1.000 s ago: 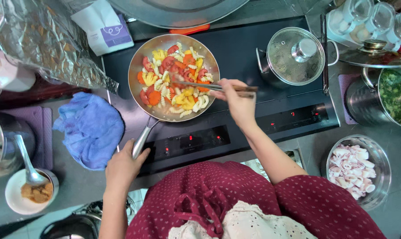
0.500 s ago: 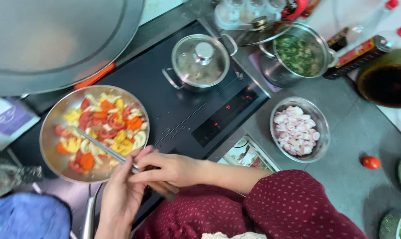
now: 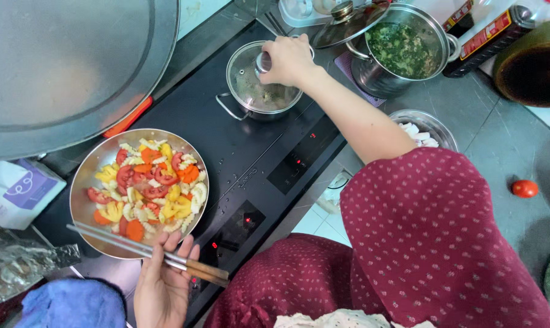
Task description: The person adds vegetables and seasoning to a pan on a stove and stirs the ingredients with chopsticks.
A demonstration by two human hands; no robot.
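Two hands busy at once, so attention is split. Risks, near to far:

Near left: left hand point(image 3: 159, 285) lies palm up, fingers point(image 3: 176, 252) loosely curled around a pair of chopsticks point(image 3: 147, 254). Grip looks light, more cradling than clamped. The tips lie across the near rim of the frying pan point(image 3: 86, 200). If the fingers relax, the chopsticks could roll off onto the hob point(image 3: 250, 164) or drop to the floor. The wrist also sits close to the pan's metal edge, so a burn seems possible if the pan is hot.

The pan holds sliced tomato, carrot and yellow pieces point(image 3: 150, 185), piled toward the far right side. Nothing steadies the pan, so a nudge from the chopsticks could shift it toward the lit red controls point(image 3: 245, 218).

A blue cloth point(image 3: 68, 304) sits at the near left corner, close to the hob edge. Fabric near heat is a hazard.

Mid, far side: right hand point(image 3: 287, 58) reaches across the hob, fingers closed on the knob of the glass lid point(image 3: 256, 82) on a small pot point(image 3: 259, 91). The lid is fogged, so steam could hit the wrist if it is raised toward the body. The forearm passes above the control strip.

Far right: open pot of greens point(image 3: 402, 48) with its lid point(image 3: 348, 27) leaning on the rim, which could slide off if bumped. Bottles point(image 3: 487, 36) stand just beyond on the bench point(image 3: 499, 140).
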